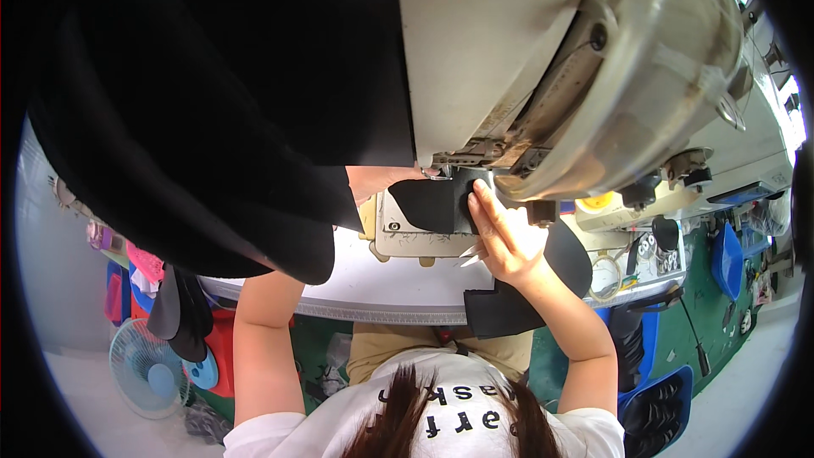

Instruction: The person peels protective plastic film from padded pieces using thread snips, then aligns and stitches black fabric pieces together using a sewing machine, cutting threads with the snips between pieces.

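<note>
My right hand (504,237) lies with fingers stretched flat on a black piece (432,203) of material, pressing it onto the plate under the needle area of a large cream sewing machine (509,42). Two pale pointed tips (471,254) stick out from under its palm. My left hand (381,180) reaches to the same black piece from the left. Most of it is hidden beneath a big black cloth (195,119), so its grip cannot be made out. More black cut pieces (509,309) lie under my right wrist at the table's near edge.
The white sewing table (373,288) runs across the middle. A yellow spool (598,201) and small parts sit to the right. On the floor are a pale blue fan (148,369), a red bin (222,348), a blue chair (661,407) and blue trays (727,259).
</note>
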The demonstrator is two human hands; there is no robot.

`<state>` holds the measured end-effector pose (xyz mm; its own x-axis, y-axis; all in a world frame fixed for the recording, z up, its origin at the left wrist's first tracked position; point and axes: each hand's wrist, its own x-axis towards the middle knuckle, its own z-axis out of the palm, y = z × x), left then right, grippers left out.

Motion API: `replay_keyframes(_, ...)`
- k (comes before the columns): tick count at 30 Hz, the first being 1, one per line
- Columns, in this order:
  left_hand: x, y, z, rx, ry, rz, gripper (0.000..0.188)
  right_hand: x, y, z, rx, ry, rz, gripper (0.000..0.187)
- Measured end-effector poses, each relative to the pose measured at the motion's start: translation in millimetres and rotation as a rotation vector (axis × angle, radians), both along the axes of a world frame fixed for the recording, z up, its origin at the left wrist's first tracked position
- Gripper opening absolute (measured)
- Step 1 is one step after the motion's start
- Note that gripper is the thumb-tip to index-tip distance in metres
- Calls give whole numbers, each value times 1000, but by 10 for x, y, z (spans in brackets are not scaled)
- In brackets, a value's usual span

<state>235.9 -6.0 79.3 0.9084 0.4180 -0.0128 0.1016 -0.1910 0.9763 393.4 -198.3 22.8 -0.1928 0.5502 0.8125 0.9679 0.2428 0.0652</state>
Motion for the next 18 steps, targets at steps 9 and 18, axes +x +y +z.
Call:
replay_keyframes(9,-33,21,29,62,4,34,40,2,-9,84,-36,0,3,51)
replay_keyframes(18,-148,-211,-363,902,-285,321,41,96,-97,127,-53,51,132,37)
